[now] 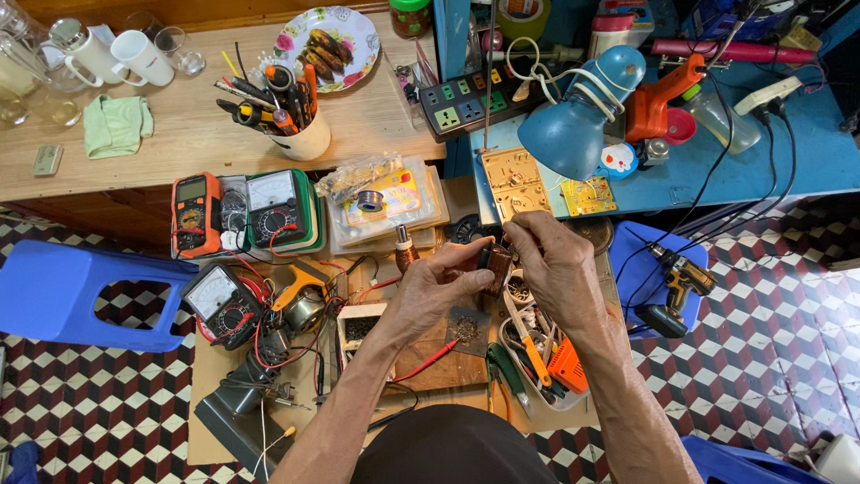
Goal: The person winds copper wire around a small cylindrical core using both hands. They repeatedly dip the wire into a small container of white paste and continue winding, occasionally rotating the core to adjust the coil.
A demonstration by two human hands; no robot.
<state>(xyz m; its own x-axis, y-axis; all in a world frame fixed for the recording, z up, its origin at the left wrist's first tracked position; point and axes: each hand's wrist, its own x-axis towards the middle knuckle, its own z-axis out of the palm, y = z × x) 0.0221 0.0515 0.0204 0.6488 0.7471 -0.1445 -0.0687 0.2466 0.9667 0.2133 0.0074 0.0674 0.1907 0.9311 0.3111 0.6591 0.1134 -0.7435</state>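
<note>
At the far left a blue plastic stool stands on the chequered floor, just beside the cardboard work mat. On the mat's left part lie an orange multimeter, two analogue meters and, and a tangle of red and black leads, all kept within reach. Behind them, on the wooden bench, stand a cup of hand tools, white mugs and a folded green cloth.

Above the mat's middle, the left hand cradles a small brown coil-like part, fingers curled around its left side and thumb pressed on top, steadying it. The right hand meets it from the other side, fingertips pinching the part's upper edge, probably to work at it closely.

Below the hands, a tray of pliers and an orange-handled tool crowds the mat's right edge. To the right, a blue desk lamp leans in over a gold circuit board, and a cordless drill rests on another blue stool.
</note>
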